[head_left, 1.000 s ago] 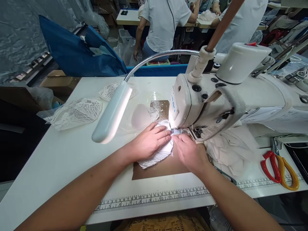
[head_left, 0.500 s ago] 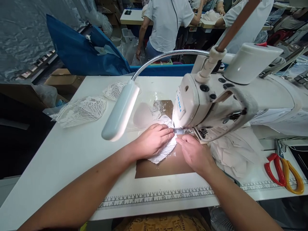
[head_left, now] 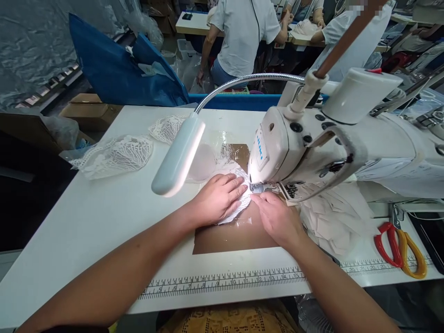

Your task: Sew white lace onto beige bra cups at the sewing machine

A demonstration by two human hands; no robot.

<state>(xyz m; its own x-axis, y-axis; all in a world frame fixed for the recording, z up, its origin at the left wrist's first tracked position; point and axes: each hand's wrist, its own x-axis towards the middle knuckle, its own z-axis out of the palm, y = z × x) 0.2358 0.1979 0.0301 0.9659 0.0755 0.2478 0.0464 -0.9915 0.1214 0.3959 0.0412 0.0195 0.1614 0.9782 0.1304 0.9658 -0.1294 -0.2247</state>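
A white lace piece [head_left: 239, 210] lies on the brown plate under the head of a white sewing machine [head_left: 274, 143]. My left hand [head_left: 218, 196] rests flat on the lace, its fingers stretched towards the needle area. At the right edge of the lace, my right hand [head_left: 277, 215] has thumb and forefinger pressed together, pinching the edge close to the presser foot. The needle itself is hidden by the machine head. Behind my left hand sits a pale rounded cup [head_left: 202, 162].
More white lace pieces [head_left: 118, 155] lie on the left of the table. Beige fabric pieces [head_left: 336, 217] are heaped on the right, near red-and-yellow-handled scissors [head_left: 402, 249]. A lamp [head_left: 178, 155] on a bendy neck hangs over the table. People sit at a bench beyond.
The lace has moved away from me, further under the machine, and turned a little. My left hand has shifted slightly with it; the right stays near the presser foot.
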